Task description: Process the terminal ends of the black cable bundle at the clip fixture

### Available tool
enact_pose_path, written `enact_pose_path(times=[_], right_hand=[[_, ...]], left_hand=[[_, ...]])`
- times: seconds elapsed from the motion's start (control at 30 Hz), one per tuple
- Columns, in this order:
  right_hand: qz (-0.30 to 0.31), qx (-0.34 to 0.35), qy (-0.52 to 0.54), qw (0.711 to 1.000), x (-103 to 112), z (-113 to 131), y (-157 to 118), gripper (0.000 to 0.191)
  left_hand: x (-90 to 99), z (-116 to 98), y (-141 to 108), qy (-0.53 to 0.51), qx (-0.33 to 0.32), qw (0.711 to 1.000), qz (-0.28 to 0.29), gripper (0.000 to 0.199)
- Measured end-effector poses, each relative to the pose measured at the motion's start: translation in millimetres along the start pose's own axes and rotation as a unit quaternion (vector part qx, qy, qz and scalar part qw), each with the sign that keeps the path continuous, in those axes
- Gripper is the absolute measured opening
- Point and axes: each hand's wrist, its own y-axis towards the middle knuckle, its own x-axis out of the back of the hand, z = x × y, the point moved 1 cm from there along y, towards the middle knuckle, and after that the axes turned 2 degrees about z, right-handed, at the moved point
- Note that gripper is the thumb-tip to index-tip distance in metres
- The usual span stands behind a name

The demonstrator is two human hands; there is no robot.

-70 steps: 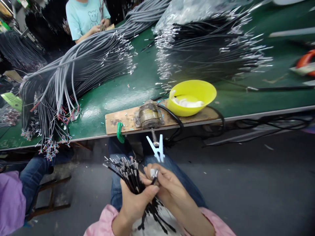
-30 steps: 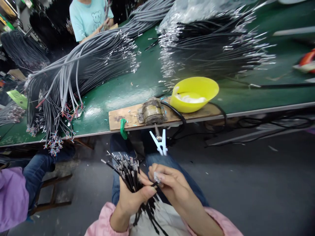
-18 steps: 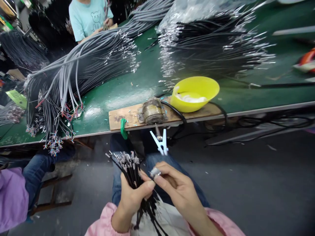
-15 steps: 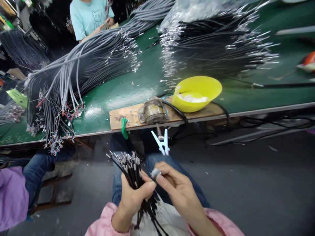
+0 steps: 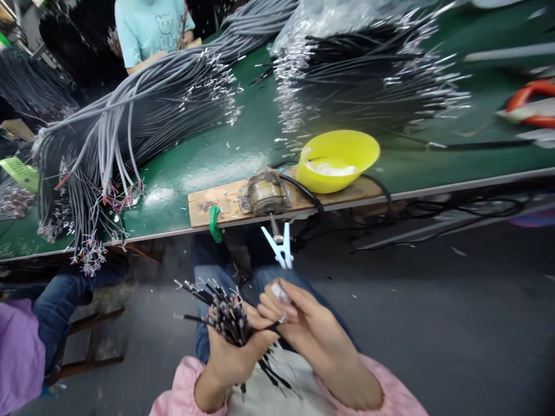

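A bundle of short black cables [image 5: 229, 316] with stripped, silvery ends is gripped in my left hand [image 5: 234, 358], above my lap. One cable sticks out between its thumb and fingers towards the right. My right hand [image 5: 310, 329] is closed at that cable's end, close beside the left fingertips, and a small whitish wrap shows on one of its fingers. Just beyond the hands, a light blue clip [image 5: 281, 247] is at the shaft of a small motor [image 5: 265, 193] on a wooden board [image 5: 199, 209].
A yellow bowl [image 5: 338, 159] with white material stands on the board, and a green clamp [image 5: 214, 224] holds the board's left part. Grey cables [image 5: 117, 115] and black cables [image 5: 359, 81] lie on the green table [image 5: 251, 127]. Another person in light blue [image 5: 151, 29] sits across; scissors [image 5: 529, 107] lie right.
My right hand has turned and closed further around the cable end. The bundle in my left hand has tilted and spread to the left. The whole view has shifted slightly.
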Motion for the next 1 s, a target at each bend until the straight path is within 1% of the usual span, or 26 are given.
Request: enact_pose_path(times=[0.07, 0.13, 0.17, 0.23, 0.3, 0.33, 0.4, 0.43, 0.47, 0.5, 0.53, 0.57, 0.6, 0.63, 0.67, 0.7, 0.73, 0.77, 0.8, 0.83, 0.87, 0.9, 0.93, 0.97, 1.0], right_hand=[[-0.023, 0.064, -0.032, 0.997, 5.7, 5.5, 1.0, 0.046], [-0.031, 0.139, -0.117, 0.983, 11.3, 9.8, -1.0, 0.033], [-0.021, 0.172, -0.169, 0.970, 13.0, 11.2, -2.6, 0.028], [0.017, 0.230, -0.272, 0.934, 13.0, 12.2, -6.4, 0.024], [0.038, 0.289, -0.354, 0.889, 10.1, 12.0, -9.5, 0.013], [0.032, 0.322, -0.385, 0.864, 8.3, 11.7, -10.8, 0.013], [-0.002, 0.395, -0.421, 0.817, 5.5, 11.4, -12.8, 0.018], [-0.021, 0.426, -0.427, 0.797, 4.9, 11.3, -13.5, 0.018], [-0.031, 0.444, -0.427, 0.787, 4.9, 11.4, -13.8, 0.017], [-0.027, 0.444, -0.418, 0.792, 5.5, 11.6, -13.5, 0.016], [-0.010, 0.418, -0.397, 0.817, 6.6, 11.7, -12.5, 0.014], [0.016, 0.367, -0.359, 0.858, 8.2, 11.6, -10.8, 0.015], [0.050, 0.293, -0.307, 0.904, 9.8, 11.2, -8.7, 0.020], [0.083, 0.209, -0.246, 0.943, 11.4, 10.7, -6.6, 0.027], [0.110, 0.127, -0.185, 0.968, 12.8, 10.2, -4.7, 0.033], [0.128, 0.056, -0.135, 0.981, 14.0, 10.0, -3.0, 0.038], [0.138, 0.004, -0.102, 0.985, 15.3, 10.5, -1.6, 0.040], [0.135, -0.025, -0.092, 0.986, 16.7, 11.8, -0.4, 0.041], [0.118, -0.029, -0.105, 0.987, 18.3, 14.1, 0.6, 0.039], [0.084, -0.007, -0.136, 0.987, 20.2, 17.3, 1.3, 0.037], [0.040, 0.032, -0.178, 0.983, 22.2, 21.2, 1.6, 0.034], [-0.004, 0.078, -0.223, 0.972, 23.7, 25.4, 1.2, 0.030], [-0.034, 0.121, -0.263, 0.957, 24.6, 29.2, 0.4, 0.025], [-0.043, 0.159, -0.293, 0.942, 24.5, 32.3, -0.8, 0.021], [-0.030, 0.190, -0.315, 0.929, 23.7, 34.3, -2.1, 0.018]], left_hand=[[2.7, 5.6, -2.5, 0.001, 0.006, 0.999, -0.034, 0.012], [3.3, 10.0, -3.1, -0.005, 0.013, 0.998, -0.056, 0.013], [2.9, 11.4, -2.7, -0.010, 0.016, 0.998, -0.061, 0.014], [1.4, 12.9, -1.6, -0.024, 0.024, 0.997, -0.072, 0.018], [-0.5, 13.9, -0.6, -0.037, 0.033, 0.996, -0.079, 0.020], [-1.5, 14.6, -0.3, -0.042, 0.039, 0.995, -0.080, 0.021], [-3.0, 16.5, 0.5, -0.053, 0.060, 0.993, -0.085, 0.023], [-3.5, 17.2, 1.1, -0.059, 0.075, 0.992, -0.085, 0.024], [-4.0, 17.5, 2.0, -0.066, 0.090, 0.990, -0.081, 0.024], [-4.3, 17.1, 3.1, -0.073, 0.104, 0.989, -0.074, 0.025], [-4.5, 15.9, 4.4, -0.077, 0.114, 0.988, -0.063, 0.025], [-4.6, 13.8, 5.9, -0.078, 0.116, 0.989, -0.052, 0.025], [-4.7, 11.2, 7.3, -0.075, 0.113, 0.990, -0.043, 0.026], [-4.7, 8.4, 8.5, -0.070, 0.107, 0.991, -0.038, 0.025], [-4.7, 5.9, 9.6, -0.064, 0.099, 0.993, -0.033, 0.025], [-4.7, 4.3, 10.5, -0.056, 0.091, 0.994, -0.028, 0.024], [-4.6, 3.8, 11.1, -0.050, 0.084, 0.995, -0.024, 0.023], [-4.4, 4.5, 11.7, -0.045, 0.078, 0.996, -0.022, 0.023], [-4.0, 6.5, 12.1, -0.042, 0.072, 0.996, -0.022, 0.022], [-3.5, 9.3, 12.6, -0.039, 0.066, 0.997, -0.025, 0.023], [-2.9, 12.6, 13.1, -0.038, 0.060, 0.997, -0.031, 0.024], [-2.2, 16.0, 13.7, -0.037, 0.055, 0.997, -0.038, 0.025], [-1.8, 18.9, 14.3, -0.039, 0.054, 0.997, -0.043, 0.027], [-1.7, 21.2, 14.8, -0.042, 0.059, 0.996, -0.044, 0.028], [-2.0, 22.6, 15.2, -0.049, 0.069, 0.996, -0.038, 0.029]])
